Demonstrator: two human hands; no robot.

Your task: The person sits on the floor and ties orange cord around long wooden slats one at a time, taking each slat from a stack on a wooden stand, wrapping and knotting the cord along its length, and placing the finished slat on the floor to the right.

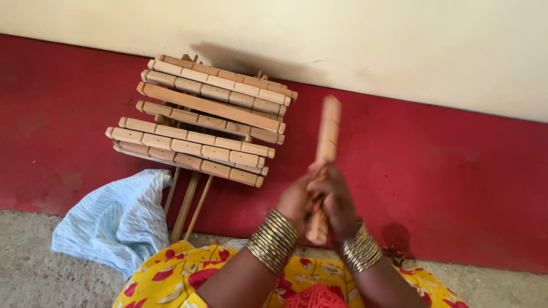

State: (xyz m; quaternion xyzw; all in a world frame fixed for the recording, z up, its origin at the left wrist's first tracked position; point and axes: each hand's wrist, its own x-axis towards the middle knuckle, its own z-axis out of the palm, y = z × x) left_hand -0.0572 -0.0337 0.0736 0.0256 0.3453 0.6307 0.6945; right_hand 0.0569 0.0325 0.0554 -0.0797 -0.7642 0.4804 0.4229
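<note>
Yellow flowered cloth (171, 274) lies nearest; left hand (297, 202) and right hand (338, 206) clamp together around an upright wooden stick (327, 134); stacked wooden slats (205, 120) lean against the red-and-cream wall (445, 159); striped blue cloth (114, 219) covers grey floor (34, 279).

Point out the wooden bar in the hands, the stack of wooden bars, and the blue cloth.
wooden bar (329, 128): head view, on its blurred upper half above the hands.
stack of wooden bars (208, 106): head view, on a middle bar.
blue cloth (117, 219): head view, on its striped middle.

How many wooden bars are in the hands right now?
1: a wooden bar, upright, gripped by both the left hand and right hand. Others lie stacked against the wall.
</note>
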